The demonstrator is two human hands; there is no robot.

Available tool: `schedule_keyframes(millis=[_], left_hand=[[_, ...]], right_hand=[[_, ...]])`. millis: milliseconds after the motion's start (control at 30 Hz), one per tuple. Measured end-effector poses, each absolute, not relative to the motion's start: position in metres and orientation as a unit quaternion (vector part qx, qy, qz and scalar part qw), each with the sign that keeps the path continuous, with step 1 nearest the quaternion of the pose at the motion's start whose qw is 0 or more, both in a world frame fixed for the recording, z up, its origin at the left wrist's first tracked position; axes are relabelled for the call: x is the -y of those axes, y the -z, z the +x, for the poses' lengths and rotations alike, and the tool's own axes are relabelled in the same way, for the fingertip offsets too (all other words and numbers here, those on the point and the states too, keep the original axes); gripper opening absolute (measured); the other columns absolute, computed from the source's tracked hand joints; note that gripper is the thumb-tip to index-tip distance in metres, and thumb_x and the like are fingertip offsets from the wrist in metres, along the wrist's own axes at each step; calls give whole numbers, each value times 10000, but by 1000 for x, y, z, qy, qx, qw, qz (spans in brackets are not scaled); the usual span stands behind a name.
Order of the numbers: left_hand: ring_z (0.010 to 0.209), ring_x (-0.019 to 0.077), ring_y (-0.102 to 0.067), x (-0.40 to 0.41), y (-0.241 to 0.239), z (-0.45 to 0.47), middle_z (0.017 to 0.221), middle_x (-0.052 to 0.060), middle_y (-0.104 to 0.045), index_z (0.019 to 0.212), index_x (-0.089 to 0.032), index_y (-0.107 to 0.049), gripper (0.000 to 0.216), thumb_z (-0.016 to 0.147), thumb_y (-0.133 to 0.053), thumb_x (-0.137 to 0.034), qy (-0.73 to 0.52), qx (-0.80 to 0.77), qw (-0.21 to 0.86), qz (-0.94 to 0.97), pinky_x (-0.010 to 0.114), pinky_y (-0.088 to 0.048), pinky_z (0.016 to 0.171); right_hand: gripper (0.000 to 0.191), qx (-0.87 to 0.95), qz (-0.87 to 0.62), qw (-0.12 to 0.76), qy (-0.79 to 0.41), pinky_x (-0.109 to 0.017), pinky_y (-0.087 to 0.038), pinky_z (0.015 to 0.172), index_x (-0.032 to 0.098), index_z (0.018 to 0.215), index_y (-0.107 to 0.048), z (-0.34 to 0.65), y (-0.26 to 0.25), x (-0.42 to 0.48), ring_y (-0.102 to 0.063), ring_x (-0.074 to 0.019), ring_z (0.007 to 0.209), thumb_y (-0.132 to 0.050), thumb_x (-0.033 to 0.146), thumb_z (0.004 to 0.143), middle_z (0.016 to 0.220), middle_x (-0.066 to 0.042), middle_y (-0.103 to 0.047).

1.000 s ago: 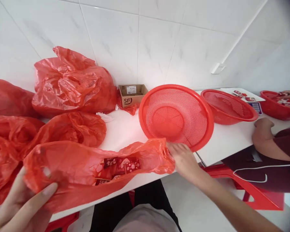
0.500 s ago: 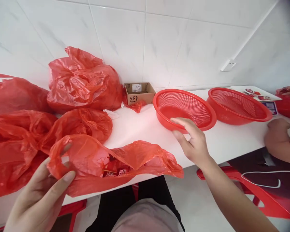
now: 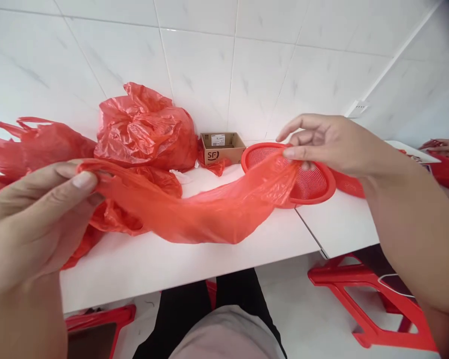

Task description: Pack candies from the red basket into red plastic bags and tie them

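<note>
A red plastic bag (image 3: 209, 214) hangs stretched between my two hands, above the front of the white table. My left hand (image 3: 41, 214) pinches one end of it between thumb and fingers. At the other end, my right hand (image 3: 318, 142) grips the bag between thumb and forefinger, in front of a red mesh basket (image 3: 310, 187). The bag's middle sags, and a faint darker patch shows through the film; what is inside cannot be made out.
Full red bags (image 3: 145, 134) stand along the tiled wall at the left. A small cardboard box (image 3: 222, 148) sits beside them. Another red basket (image 3: 349, 185) is partly behind my right arm. At the far right is another person's hand (image 3: 447, 145). Red stools (image 3: 370, 289) stand below the table.
My right hand has moved up and taken hold of the bag's right end. The bag has been lifted and stretched, and its packets no longer show. My left hand has risen with it.
</note>
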State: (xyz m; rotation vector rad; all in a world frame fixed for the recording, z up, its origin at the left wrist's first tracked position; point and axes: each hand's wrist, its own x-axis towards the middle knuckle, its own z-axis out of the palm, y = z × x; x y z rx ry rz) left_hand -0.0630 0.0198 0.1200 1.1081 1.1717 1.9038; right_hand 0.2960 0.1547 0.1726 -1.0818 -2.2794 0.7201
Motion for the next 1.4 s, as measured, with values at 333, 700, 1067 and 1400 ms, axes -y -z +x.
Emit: schedule_keyframes(millis=[333,700,1067,1400], left_hand=[[1087,247,-650,-56,-137,-16,951,-31,-735,1259,-193,-584,381,913,-515,-336,-632,-402,471,466,350,-497,868],[472,62,-216,-96,-142,-5,557,-74,-230,855,-182,-660,312,876,-600,-487,-374,-483,494,619,177,-312,436],[473,79,-205,-95,-110,-26,564,-74,-188,944,-202,-668,344,897,-539,-518,-466,-485,527,520,193,-340,482],[522,87,-161,-82,-104,-44,596,-69,-159,925,-189,-621,328,970,-435,-456,-478,-474,537,508,200,-353,554]], right_hand=[[160,904,-309,260,-138,-202,-465,562,212,952,-701,241,-210,-147,-619,-93,678,-716,195,794,779,33,-652],[132,871,-140,384,-272,-240,-502,821,149,1002,-626,149,-190,-146,-607,-94,905,-633,188,876,997,12,-649],[248,694,-398,399,-449,-346,-494,822,223,1059,-603,195,61,-120,-621,-171,904,-595,366,857,1082,-58,-663],[232,626,-475,449,-425,-301,-486,594,197,752,-545,232,60,-141,-580,-152,634,-594,419,799,743,-21,-607]])
